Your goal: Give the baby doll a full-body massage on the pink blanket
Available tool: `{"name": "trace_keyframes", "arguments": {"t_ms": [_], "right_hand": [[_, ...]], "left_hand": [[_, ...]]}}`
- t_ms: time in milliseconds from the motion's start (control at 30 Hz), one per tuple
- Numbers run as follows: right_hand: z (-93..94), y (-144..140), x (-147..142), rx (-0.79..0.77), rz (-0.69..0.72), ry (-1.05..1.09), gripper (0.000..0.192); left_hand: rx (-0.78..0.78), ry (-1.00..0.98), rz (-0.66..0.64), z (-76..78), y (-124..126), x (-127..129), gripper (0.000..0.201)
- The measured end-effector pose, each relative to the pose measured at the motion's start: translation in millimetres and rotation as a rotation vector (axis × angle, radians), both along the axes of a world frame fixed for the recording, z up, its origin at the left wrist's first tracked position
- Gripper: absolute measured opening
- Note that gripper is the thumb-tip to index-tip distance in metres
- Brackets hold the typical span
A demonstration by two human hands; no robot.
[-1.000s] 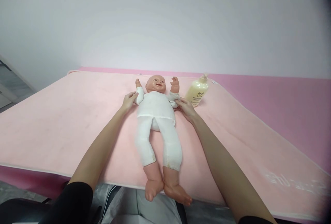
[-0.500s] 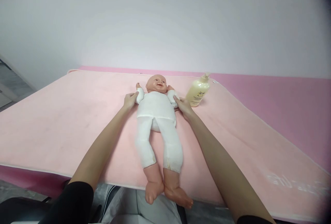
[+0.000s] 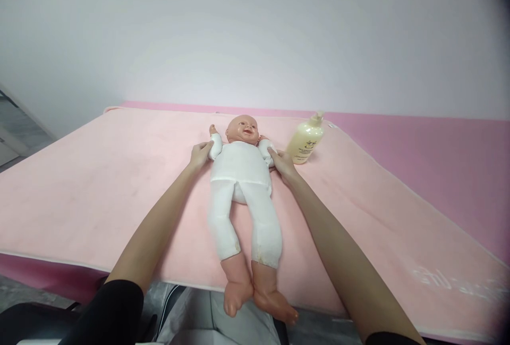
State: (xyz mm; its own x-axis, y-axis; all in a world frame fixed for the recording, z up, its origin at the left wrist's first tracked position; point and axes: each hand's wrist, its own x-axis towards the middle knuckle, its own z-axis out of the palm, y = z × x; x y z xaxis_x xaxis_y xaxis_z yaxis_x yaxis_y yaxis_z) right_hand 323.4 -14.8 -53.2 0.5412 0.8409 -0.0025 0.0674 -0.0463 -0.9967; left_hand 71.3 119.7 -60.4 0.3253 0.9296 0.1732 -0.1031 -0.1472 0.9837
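A baby doll [image 3: 241,175] in white clothes lies on its back on a pale pink mat [image 3: 99,175], head away from me, bare feet hanging over the near edge. My left hand [image 3: 198,154] grips the doll's upper arm on the left side. My right hand [image 3: 282,163] holds the doll's other upper arm, which lies folded close beside the head. A cream lotion bottle [image 3: 305,139] with a pump stands just right of my right hand.
The mat covers a darker pink table [image 3: 438,148] that runs to the right. A white wall [image 3: 255,42] rises straight behind it. The near edge of the mat [image 3: 59,265] is close to my body.
The doll's arm on the right side was raised a second ago; it has come down beside the head. My right hand shifted slightly inward with it. My left hand barely moved.
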Motion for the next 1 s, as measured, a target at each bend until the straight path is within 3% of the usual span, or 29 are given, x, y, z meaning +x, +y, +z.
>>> {"name": "trace_keyframes", "arguments": {"t_ms": [167,333,600,867,1000], "right_hand": [[-5.7,-7,7,0.114,0.103,0.031,0.049],[-2.1,-18,10,0.164,0.219,0.13,0.041],[1.0,-26,15,0.254,0.316,0.177,0.017],[-1.7,-23,17,0.257,0.313,0.182,0.006],[-0.5,-22,16,0.22,0.297,0.209,0.029]], "left_hand": [[-0.033,-0.124,-0.1,10.9,-9,-8,0.056],[0.008,-0.14,-0.184,12.9,-9,-15,0.07],[-0.014,-0.054,-0.188,13.1,-8,-22,0.026],[-0.013,-0.035,-0.19,13.7,-7,-24,0.015],[-0.031,-0.058,-0.199,17.2,-9,-23,0.022]]}}
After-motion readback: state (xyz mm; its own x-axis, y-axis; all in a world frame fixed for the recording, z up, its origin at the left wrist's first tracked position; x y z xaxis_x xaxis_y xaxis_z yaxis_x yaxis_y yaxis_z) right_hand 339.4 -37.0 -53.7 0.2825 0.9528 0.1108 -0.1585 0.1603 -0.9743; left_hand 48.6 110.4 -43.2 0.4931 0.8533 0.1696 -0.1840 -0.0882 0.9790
